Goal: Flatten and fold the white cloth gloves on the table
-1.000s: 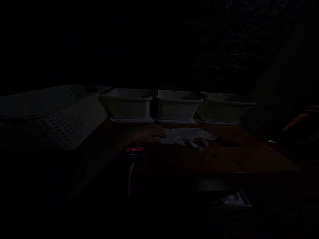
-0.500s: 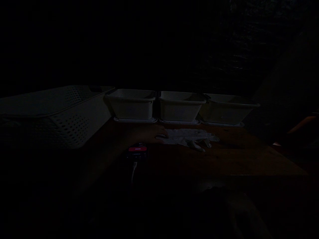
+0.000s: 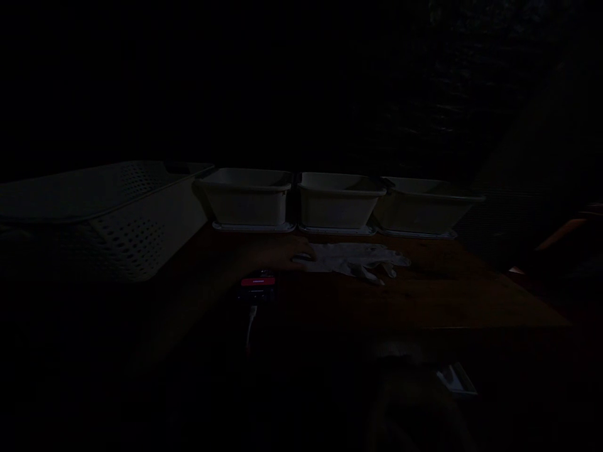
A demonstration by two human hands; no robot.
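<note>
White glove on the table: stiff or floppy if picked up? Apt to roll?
Probably floppy: the white glove lies flat with some fingers crumpled. Likely light, since it looks thin. Rolling seems unlikely given that flat lie; lifted at the end by the left hand, it would probably sag.

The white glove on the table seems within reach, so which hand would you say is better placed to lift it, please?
The left hand, I'd say: its fingers are at one end of the white glove, while the right hand, dim in the foreground, looks farther away.
</note>
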